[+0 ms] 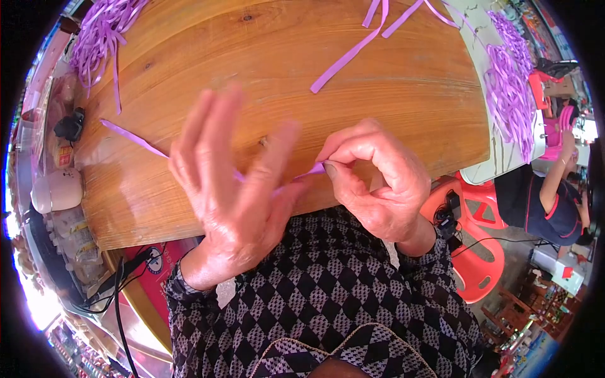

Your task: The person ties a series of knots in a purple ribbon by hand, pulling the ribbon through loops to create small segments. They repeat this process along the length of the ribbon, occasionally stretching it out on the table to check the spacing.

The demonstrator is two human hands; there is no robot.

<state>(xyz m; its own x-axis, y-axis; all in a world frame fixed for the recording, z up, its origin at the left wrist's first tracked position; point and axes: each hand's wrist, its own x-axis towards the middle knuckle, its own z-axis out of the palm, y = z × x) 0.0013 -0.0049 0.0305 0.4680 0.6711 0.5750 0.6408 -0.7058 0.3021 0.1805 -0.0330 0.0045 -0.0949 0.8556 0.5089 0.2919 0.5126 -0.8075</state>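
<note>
A narrow purple ribbon [135, 138] runs across the wooden table [265, 50] from the left, passes beneath my left hand and ends at my right fingertips. My right hand [381, 183] pinches it between thumb and forefinger, close above the table's near edge. Over the ribbon, my left hand [233, 183] is spread, its fingers apart and smeared by motion. Part of the ribbon is hidden behind that hand, and whether the hand touches it cannot be made out.
Bundles of purple ribbon lie at the far left [104, 38] and on a white table [510, 88] at right. Loose ribbon strips [350, 60] lie at the far edge. A red plastic chair [479, 271] stands at right, near another person [554, 205]. A pale pink rounded object [58, 190] sits at left.
</note>
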